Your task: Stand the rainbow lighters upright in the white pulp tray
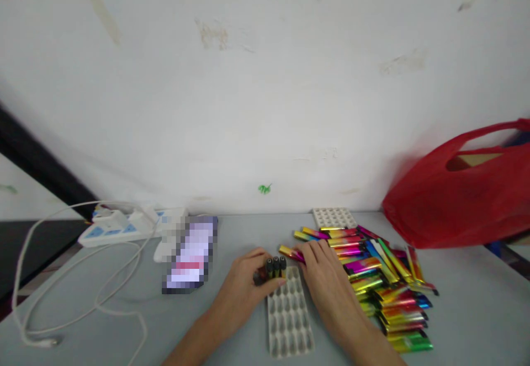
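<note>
- Black-ended slim sticks (276, 267) stand upright, gripped by the left hand (247, 279).
- Pale rectangular pocketed tray (290, 317) lies on the grey table (246, 232).
- Right hand (321, 264) pinches a shiny gold-and-magenta stick (290, 252) beside the multicoloured stick pile (361, 266).

A person's left hand (248, 277) and right hand (323, 269) are bare, with slim fingers (322, 249); the left forearm (202, 330) and right forearm (358, 333) are bare too.

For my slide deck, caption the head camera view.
Left hand grips black-capped tubes above a pale tray; right hand touches a shiny tube.
</note>
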The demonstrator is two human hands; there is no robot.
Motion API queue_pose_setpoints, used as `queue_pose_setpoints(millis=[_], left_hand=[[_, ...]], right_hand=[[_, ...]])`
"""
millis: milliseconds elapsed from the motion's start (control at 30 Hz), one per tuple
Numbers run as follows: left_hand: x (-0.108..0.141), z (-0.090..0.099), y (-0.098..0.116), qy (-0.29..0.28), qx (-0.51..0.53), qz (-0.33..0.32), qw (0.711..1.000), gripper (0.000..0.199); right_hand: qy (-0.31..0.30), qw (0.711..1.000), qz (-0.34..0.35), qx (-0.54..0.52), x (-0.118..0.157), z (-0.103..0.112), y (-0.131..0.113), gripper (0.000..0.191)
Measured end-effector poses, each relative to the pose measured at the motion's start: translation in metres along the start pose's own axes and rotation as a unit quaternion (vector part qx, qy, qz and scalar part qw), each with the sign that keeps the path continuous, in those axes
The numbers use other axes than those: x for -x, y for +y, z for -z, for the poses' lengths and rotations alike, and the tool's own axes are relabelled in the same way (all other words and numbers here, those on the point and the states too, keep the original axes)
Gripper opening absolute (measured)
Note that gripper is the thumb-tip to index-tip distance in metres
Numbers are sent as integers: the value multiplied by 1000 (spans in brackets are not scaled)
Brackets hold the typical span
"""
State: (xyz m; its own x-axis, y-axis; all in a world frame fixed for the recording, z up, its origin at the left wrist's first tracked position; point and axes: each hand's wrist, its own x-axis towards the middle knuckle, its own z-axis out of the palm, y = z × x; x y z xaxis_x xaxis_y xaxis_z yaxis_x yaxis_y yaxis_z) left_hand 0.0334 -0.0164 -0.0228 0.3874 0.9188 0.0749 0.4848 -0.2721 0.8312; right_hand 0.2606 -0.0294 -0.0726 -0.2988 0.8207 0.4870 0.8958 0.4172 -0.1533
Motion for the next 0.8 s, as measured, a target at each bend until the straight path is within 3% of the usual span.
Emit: queue_pose_setpoints(millis=[133,267,400,600,800], left_hand=[[0,-1,0,-4,12,3,1000,21],[-1,0,-1,-3,23,4,1000,22],[-2,0,-2,-7,24,-3,1000,22],[-2,1,-2,-6,18,-5,1000,22],[-1,1,0,-11,34,-14,999,23]], right_hand=[[2,1000,4,31,0,-2,1,38],[-21,997,16,69,0,2,-3,28],[-25,997,-16,65,-2,7,-7,21],[41,988,-81,-127,-6,23,-16,27],[63,926,-188,-321,-13,47,-28,23]])
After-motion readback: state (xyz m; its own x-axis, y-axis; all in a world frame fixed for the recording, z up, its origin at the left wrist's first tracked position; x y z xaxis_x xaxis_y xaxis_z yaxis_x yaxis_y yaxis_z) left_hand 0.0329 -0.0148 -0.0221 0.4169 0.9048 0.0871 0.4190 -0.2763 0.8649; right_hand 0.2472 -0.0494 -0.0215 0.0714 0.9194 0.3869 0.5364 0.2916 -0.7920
